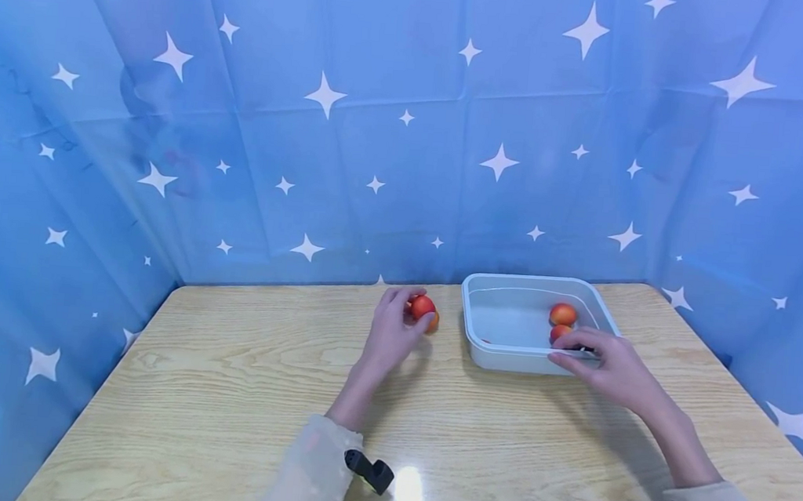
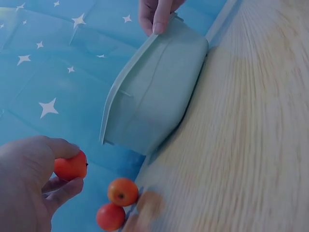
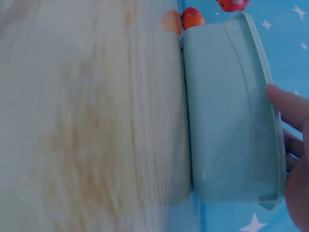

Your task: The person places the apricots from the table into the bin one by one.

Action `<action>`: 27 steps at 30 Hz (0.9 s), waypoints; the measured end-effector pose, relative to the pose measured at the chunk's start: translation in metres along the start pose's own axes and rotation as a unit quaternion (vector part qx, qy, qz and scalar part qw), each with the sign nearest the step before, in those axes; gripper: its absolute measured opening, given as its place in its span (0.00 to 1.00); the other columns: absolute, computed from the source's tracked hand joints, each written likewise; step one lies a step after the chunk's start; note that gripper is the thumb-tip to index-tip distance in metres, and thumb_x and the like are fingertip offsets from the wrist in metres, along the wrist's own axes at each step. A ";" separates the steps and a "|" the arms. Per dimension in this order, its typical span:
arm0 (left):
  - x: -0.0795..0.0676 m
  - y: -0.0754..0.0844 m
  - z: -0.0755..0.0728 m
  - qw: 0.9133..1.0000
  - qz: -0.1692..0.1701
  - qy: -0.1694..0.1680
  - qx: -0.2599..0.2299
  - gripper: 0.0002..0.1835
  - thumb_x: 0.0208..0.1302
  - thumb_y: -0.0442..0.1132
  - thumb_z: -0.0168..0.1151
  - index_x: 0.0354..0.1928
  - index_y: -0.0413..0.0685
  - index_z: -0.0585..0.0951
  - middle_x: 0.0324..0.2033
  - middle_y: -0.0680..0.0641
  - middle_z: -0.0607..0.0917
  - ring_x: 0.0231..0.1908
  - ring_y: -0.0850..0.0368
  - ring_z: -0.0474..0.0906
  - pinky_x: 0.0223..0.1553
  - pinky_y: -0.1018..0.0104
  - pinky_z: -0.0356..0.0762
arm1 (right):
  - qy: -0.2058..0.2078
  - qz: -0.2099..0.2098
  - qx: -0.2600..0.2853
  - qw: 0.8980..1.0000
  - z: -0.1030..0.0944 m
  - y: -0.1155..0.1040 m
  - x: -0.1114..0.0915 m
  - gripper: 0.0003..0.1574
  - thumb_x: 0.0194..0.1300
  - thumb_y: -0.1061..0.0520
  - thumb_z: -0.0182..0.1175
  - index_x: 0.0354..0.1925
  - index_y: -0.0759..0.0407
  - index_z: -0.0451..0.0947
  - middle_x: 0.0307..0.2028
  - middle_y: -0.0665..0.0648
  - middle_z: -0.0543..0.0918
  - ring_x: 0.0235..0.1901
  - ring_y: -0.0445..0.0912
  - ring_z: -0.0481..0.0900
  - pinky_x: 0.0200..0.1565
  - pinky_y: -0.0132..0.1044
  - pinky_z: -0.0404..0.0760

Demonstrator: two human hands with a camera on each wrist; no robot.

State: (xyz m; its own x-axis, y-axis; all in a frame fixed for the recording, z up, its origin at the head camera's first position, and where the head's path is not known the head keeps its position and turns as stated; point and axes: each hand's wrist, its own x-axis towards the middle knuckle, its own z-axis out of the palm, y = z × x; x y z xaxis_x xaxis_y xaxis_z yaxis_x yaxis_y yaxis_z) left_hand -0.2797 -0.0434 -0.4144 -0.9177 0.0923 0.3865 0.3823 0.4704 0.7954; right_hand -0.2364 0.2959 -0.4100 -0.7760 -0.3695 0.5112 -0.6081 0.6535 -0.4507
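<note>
My left hand (image 1: 390,330) pinches a small round red-orange fruit (image 2: 72,166) between thumb and fingers, just above the table. Under it, in the left wrist view, an orange fruit (image 2: 122,192) and a redder fruit (image 2: 110,217) sit side by side on the wood. To the right stands a pale blue-green plastic container (image 1: 515,359). My right hand (image 1: 613,368) grips its front rim, thumb on the outer side and fingers over the inside. Within the container, an orange-red fruit (image 1: 563,314) lies by the far right, with another fruit (image 1: 561,334) partly hidden by my fingers.
The wooden table (image 1: 234,395) ends at the back against a blue star-printed curtain (image 1: 397,124), which also hangs along both sides. The container stands near the table's back edge. Dark wrist cameras sit on both sleeves.
</note>
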 end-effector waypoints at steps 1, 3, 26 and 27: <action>0.000 0.001 0.001 1.000 0.002 0.001 -0.005 0.22 0.64 0.32 0.69 0.59 0.41 0.79 0.53 0.43 0.76 0.45 0.51 0.77 0.46 0.65 0.82 | 0.000 0.000 0.000 1.000 0.000 0.000 0.000 0.13 0.57 0.62 0.74 0.40 0.49 0.86 0.36 0.43 0.86 0.37 0.34 0.80 0.41 0.23 0.74; 0.001 0.004 0.002 1.000 0.008 0.004 -0.016 0.21 0.63 0.32 0.69 0.59 0.40 0.79 0.53 0.42 0.76 0.45 0.51 0.78 0.46 0.66 0.82 | 0.001 0.000 -0.002 1.000 0.000 0.000 0.001 0.13 0.57 0.62 0.74 0.40 0.49 0.86 0.36 0.42 0.85 0.37 0.35 0.80 0.41 0.24 0.74; 0.001 0.031 0.032 0.994 0.081 0.000 -0.073 0.21 0.61 0.35 0.73 0.57 0.42 0.81 0.50 0.45 0.78 0.43 0.56 0.78 0.44 0.64 0.85 | 0.002 -0.005 0.001 1.000 0.001 0.002 0.000 0.13 0.56 0.62 0.75 0.40 0.50 0.87 0.36 0.43 0.86 0.38 0.35 0.80 0.41 0.24 0.74; 0.001 0.032 0.034 0.994 0.082 0.000 -0.072 0.21 0.61 0.35 0.73 0.56 0.43 0.82 0.50 0.45 0.78 0.43 0.57 0.78 0.44 0.65 0.84 | 0.003 -0.006 0.002 1.000 0.001 0.002 0.000 0.13 0.56 0.62 0.75 0.40 0.51 0.87 0.36 0.43 0.86 0.38 0.35 0.80 0.41 0.24 0.74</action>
State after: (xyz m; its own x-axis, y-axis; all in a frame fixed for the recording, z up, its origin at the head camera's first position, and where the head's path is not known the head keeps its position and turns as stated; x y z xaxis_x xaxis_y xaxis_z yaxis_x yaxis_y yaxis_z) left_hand -0.2717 0.0015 -0.4042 -0.8414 0.1582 0.5168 0.5389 0.3176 0.7802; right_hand -0.2373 0.2967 -0.4115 -0.7681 -0.3735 0.5201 -0.6175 0.6467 -0.4477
